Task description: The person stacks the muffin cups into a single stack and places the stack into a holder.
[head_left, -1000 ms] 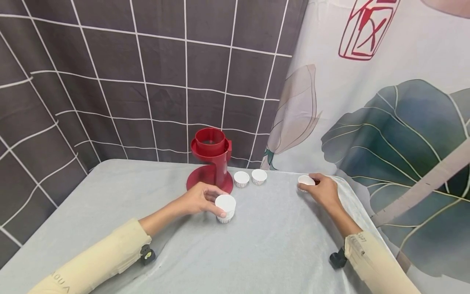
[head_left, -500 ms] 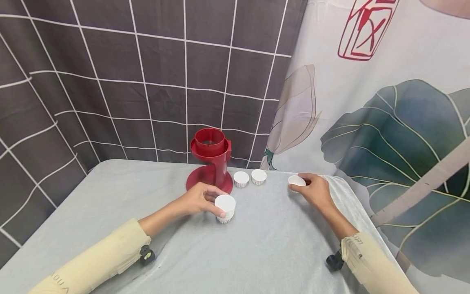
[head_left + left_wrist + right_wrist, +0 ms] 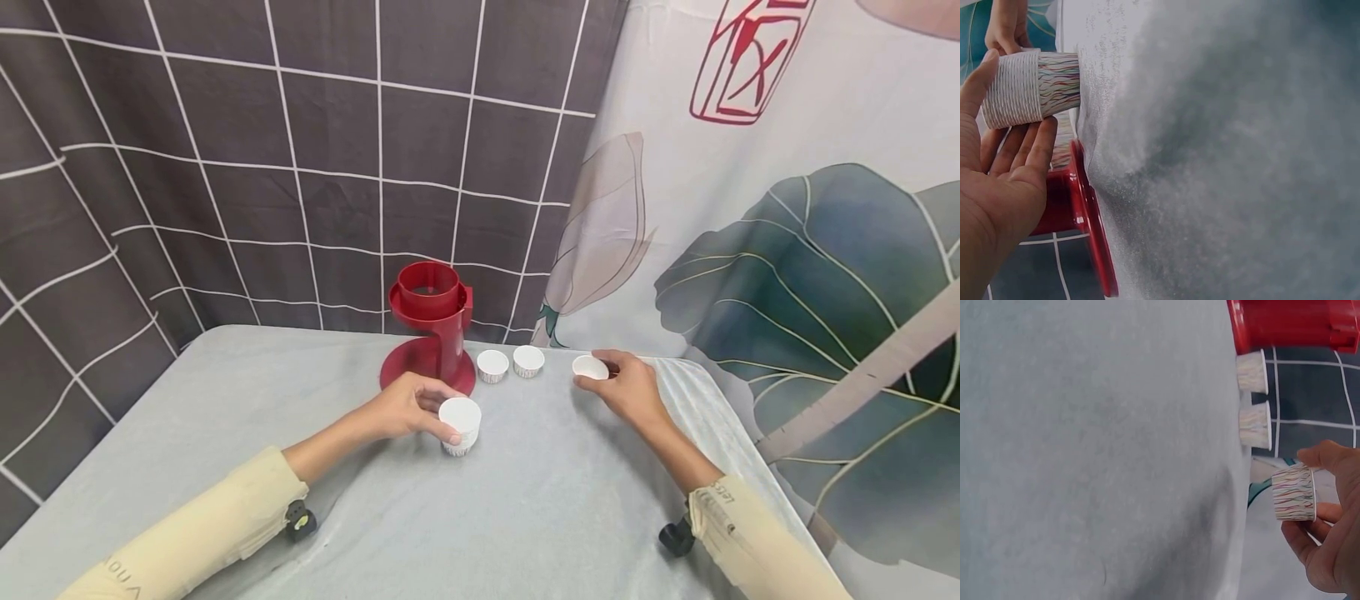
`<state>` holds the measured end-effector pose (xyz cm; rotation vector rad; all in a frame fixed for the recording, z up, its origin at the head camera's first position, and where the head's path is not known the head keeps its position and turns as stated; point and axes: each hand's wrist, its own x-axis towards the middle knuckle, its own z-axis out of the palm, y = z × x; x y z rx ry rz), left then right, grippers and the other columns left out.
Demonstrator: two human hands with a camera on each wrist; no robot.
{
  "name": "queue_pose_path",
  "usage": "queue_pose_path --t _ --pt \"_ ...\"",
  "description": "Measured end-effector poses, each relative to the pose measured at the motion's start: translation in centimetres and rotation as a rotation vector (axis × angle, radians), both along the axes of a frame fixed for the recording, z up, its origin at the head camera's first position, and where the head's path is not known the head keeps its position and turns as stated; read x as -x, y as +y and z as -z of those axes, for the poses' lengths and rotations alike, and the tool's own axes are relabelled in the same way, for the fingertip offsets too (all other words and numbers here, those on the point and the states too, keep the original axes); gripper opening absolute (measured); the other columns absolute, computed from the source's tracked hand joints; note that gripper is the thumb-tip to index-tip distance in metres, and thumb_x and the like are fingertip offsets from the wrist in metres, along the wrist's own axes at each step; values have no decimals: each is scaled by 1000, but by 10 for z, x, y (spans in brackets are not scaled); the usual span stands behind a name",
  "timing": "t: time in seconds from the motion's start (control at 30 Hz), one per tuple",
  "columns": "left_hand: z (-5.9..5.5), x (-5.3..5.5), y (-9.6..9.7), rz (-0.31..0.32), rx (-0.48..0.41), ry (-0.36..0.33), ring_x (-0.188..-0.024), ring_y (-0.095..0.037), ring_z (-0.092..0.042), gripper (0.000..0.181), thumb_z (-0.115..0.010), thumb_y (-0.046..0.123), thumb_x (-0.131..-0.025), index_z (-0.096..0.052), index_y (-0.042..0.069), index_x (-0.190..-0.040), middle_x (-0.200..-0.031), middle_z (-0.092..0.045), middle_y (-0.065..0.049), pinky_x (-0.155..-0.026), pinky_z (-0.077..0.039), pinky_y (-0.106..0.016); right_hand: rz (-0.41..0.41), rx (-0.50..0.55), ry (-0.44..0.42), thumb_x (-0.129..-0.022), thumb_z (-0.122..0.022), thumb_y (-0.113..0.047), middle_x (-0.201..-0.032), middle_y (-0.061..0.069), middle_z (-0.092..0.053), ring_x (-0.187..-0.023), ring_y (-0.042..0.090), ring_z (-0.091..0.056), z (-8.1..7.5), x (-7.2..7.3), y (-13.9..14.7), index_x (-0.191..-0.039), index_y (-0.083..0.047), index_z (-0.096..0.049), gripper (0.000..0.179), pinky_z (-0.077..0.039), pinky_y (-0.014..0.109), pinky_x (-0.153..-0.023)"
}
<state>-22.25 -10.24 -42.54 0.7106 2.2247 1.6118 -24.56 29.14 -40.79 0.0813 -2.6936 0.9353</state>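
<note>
My left hand (image 3: 405,408) grips a stack of white paper baking cups (image 3: 461,423) between thumb and fingers, in front of the red stand. In the left wrist view, the stack (image 3: 1025,87) shows many close-set rims and a wavy coloured pattern on the lowest cup, its base right at the cloth. My right hand (image 3: 633,390) pinches a single paper baking cup (image 3: 588,367) by its sides, mouth up. The right wrist view shows a gap between this cup (image 3: 1294,494) and the tabletop. Left of it, two more baking cups, one nearer (image 3: 528,362) and one farther (image 3: 492,367), stand upright.
The red stand (image 3: 450,346), with a round base and a ring-shaped top, rises at the back of the cloth-covered table (image 3: 525,517). Behind the table hang a dark grid-patterned curtain (image 3: 322,125) and a pale one with leaf prints (image 3: 637,300).
My right hand has moved left with its baking cup, closer to the two standing cups. The left hand and its stack have stayed in place.
</note>
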Motion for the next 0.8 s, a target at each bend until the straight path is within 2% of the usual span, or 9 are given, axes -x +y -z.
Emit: queue_pose_path --t 0.4,0.8 --pt "0 1 1 -5 0 -11 -109 -28 -86 50 -97 7 -86 -81 0 -133 -118 -87 -16 -92 -68 -26 -66 44 -2 -90 -93 -26 -131 27 -81 -117 42 -81 -10 -6 -21 -140 5 -75 62 -64 55 -105" --pt "1 1 0 -3 5 -1 -108 -27 -86 50 -97 9 -86 -81 0 -133 -117 -87 -15 -92 -68 -26 -125 73 26 -88 -93 -21 -131 27 -80 -117 43 -81 -14 -12 -47 -135 3 -78 55 -66 54 -104"
